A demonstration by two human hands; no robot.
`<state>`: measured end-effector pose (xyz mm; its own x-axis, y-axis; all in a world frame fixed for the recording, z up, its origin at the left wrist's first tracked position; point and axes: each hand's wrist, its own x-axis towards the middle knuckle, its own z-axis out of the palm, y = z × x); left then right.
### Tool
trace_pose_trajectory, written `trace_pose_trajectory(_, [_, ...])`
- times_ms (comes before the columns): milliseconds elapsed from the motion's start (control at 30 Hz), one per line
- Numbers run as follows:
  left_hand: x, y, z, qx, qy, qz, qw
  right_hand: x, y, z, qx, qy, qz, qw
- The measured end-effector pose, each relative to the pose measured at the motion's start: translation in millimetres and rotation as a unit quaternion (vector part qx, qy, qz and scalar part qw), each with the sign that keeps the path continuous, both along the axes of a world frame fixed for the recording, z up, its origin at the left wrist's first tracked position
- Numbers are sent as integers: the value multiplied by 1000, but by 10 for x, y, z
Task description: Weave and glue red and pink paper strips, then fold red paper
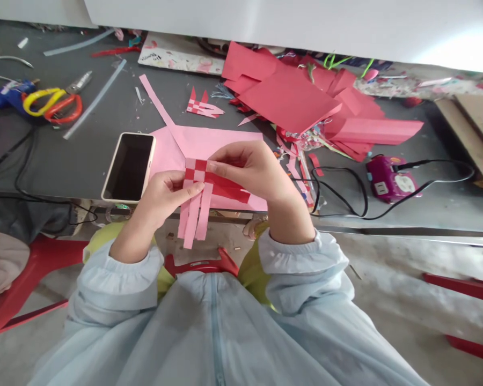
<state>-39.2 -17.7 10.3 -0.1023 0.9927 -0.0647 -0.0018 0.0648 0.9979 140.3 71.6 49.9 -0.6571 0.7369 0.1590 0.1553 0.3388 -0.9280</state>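
Note:
Between my hands is a piece of woven paper strips (196, 170), a pink and red checkerboard. Its loose pink strips hang down past the table edge, and red strips run off to the right. My left hand (160, 197) pinches the weave at its lower left, the thumb lying across the pink strips. At the upper right of the weave, my right hand (249, 167) grips it between thumb and bent fingers, partly covering the red strips. Beneath lies a pink paper sheet (221, 137), with a long pink strip (158, 99) reaching up to the left.
A phone (129, 167) lies left of the sheet. Scissors (58, 102) and a blue glue gun (12, 95) are farther left. Red paper sheets (290, 96) pile up behind, near a small woven piece (203, 105). A purple power adapter (392, 178) with black cable sits right.

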Motion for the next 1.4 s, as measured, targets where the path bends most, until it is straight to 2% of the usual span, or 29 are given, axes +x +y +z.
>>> trace_pose_trajectory(133, [9, 10, -33, 34, -33, 79, 996, 23, 26, 11, -17, 19, -37, 999])
trace_pose_trajectory(233, [14, 17, -36, 53, -34, 108, 992, 57, 69, -15, -59, 26, -28, 997])
trace_pose_trajectory(433, [38, -5, -32, 30, -36, 83, 996, 63, 56, -19, -80, 35, -20, 996])
trace_pose_trajectory(633, [21, -15, -76, 42, -12, 101, 994, 64, 39, 2, -71, 34, -24, 997])
trace_pose_trajectory(833, [-1, -3, -104, 31, -22, 61, 997, 58, 39, -15, -67, 14, -3, 998])
trace_pose_trajectory(1000, [36, 13, -111, 30, -47, 103, 993, 52, 39, -77, -76, 11, 12, 997])
trace_pose_trajectory(1200, [50, 83, -92, 81, -149, 166, 971, 53, 96, -113, -72, 68, -68, 993])
trace_pose_trajectory(1400, [45, 120, -77, 93, -189, 158, 965, -111, 2, -221, -98, 32, 5, 995])
